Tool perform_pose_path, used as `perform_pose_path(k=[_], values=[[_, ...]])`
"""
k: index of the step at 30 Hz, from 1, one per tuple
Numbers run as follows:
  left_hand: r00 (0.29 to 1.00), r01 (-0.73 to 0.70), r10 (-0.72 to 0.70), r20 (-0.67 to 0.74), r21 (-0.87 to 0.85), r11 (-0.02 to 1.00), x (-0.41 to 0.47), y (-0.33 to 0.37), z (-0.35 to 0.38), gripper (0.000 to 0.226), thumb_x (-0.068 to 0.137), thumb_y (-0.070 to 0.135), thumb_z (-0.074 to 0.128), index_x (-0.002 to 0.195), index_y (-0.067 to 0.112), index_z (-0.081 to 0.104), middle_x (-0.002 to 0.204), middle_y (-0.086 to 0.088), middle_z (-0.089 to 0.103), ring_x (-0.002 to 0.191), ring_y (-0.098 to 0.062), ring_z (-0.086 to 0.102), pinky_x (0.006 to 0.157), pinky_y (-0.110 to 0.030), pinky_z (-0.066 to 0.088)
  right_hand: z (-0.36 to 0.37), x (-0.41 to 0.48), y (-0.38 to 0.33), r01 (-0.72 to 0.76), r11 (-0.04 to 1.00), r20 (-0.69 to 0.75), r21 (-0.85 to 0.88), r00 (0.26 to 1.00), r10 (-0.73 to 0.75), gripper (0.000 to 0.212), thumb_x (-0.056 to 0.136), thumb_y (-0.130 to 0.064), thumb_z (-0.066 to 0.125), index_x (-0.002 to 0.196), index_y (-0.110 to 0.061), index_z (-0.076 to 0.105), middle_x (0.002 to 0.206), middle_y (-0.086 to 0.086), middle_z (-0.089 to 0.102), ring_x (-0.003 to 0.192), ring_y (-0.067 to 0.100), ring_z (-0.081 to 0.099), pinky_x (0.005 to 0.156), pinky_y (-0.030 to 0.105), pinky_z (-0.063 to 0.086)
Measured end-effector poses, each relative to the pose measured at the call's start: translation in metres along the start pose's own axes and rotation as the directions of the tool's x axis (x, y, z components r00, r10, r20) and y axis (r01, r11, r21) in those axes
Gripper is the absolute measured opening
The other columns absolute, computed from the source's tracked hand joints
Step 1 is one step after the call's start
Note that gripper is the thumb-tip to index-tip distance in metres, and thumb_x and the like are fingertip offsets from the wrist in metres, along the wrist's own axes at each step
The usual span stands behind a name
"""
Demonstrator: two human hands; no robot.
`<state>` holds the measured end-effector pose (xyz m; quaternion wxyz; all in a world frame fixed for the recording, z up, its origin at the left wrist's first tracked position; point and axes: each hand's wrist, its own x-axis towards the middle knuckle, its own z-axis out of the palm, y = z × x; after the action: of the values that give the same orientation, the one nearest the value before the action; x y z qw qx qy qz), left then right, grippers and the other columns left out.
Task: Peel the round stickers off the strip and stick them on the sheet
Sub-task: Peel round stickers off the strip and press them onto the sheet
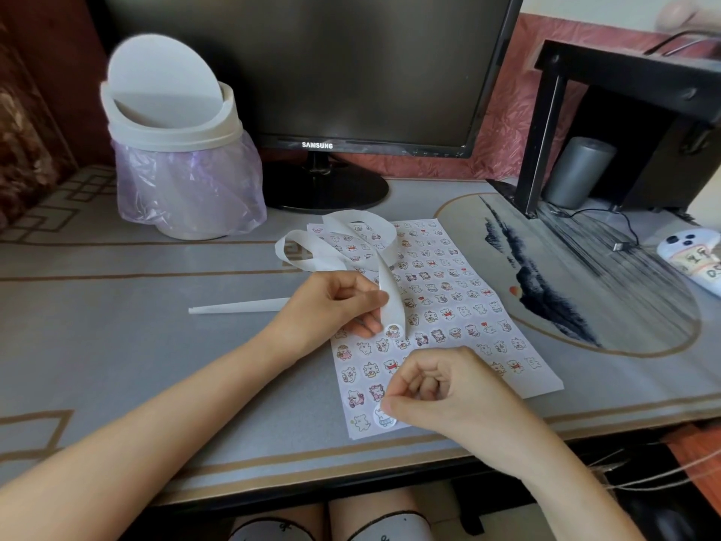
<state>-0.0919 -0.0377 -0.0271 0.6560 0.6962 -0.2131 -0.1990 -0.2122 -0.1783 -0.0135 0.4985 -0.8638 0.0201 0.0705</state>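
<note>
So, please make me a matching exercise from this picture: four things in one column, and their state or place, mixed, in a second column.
Column one:
1 left hand
2 right hand
3 bin
4 monitor

Column two:
a dark screen
b holds the strip
c lined with a purple bag
d pinches a round sticker at the sheet's near end

Pairs: 1-b, 2-d, 3-c, 4-a.

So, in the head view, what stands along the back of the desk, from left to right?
Bin → monitor stand → gray cylinder → white gadget.
</note>
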Motion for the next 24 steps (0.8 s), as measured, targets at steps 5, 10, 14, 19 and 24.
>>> perform_pose_path(k=[5, 10, 14, 19, 24], values=[[1.0, -0.002, 0.002, -0.001, 0.007, 1.0, 0.0, 0.0, 0.0, 0.013, 0.089, 0.009, 0.06, 0.076, 0.007, 0.063, 0.059, -0.003, 0.067, 0.057, -0.013, 0.065, 0.062, -0.022, 0.057, 0.003, 0.002, 0.002, 0.01, 0.999, -0.021, -0.04, 1.0, -0.011, 0.007, 0.072, -0.021, 0.075, 0.068, -0.022, 0.069, 0.059, -0.013, 0.059, 0.051, -0.002, 0.042, 0.054, 0.011, 0.036], [1.0, 0.001, -0.001, -0.003, 0.003, 1.0, 0.0, 0.0, 0.0, 0.013, 0.089, 0.008, 0.06, 0.076, 0.006, 0.062, 0.059, -0.003, 0.066, 0.056, -0.012, 0.065, 0.062, -0.022, 0.057, 0.004, 0.0, 0.004, 0.035, 0.996, -0.039, -0.084, 0.999, -0.038, 0.007, 0.071, -0.022, 0.074, 0.069, -0.022, 0.068, 0.058, -0.014, 0.059, 0.051, -0.001, 0.044, 0.054, 0.012, 0.035], [1.0, -0.002, 0.002, -0.001, 0.012, 1.0, -0.001, 0.0, 0.0, 0.012, 0.089, 0.008, 0.059, 0.078, 0.004, 0.062, 0.058, -0.003, 0.066, 0.055, -0.011, 0.064, 0.061, -0.02, 0.056, 0.005, 0.0, 0.004, 0.046, 0.992, -0.038, -0.12, 0.998, -0.051, 0.006, 0.071, -0.024, 0.074, 0.072, -0.022, 0.067, 0.062, -0.012, 0.061, 0.05, 0.0, 0.044, 0.055, 0.014, 0.035], [1.0, 0.0, 0.0, 0.003, 0.016, 1.0, -0.001, 0.001, 0.0, 0.012, 0.089, 0.007, 0.059, 0.078, 0.004, 0.062, 0.057, -0.001, 0.066, 0.054, -0.01, 0.064, 0.059, -0.019, 0.055, 0.005, 0.001, 0.008, 0.037, 0.993, -0.042, -0.113, 0.998, -0.042, 0.012, 0.07, -0.026, 0.075, 0.077, -0.025, 0.065, 0.058, -0.015, 0.053, 0.05, 0.001, 0.041, 0.056, 0.017, 0.035], [1.0, -0.001, 0.001, 0.002, 0.014, 1.0, -0.001, 0.002, 0.001, 0.012, 0.089, 0.007, 0.059, 0.079, 0.003, 0.061, 0.056, 0.001, 0.065, 0.054, -0.009, 0.064, 0.058, -0.018, 0.055, 0.001, 0.005, 0.01, 0.041, 0.994, -0.014, -0.097, 0.999, -0.043, 0.026, 0.071, -0.022, 0.075, 0.084, -0.03, 0.053, 0.065, -0.014, 0.052, 0.053, 0.002, 0.04, 0.059, 0.019, 0.036]])
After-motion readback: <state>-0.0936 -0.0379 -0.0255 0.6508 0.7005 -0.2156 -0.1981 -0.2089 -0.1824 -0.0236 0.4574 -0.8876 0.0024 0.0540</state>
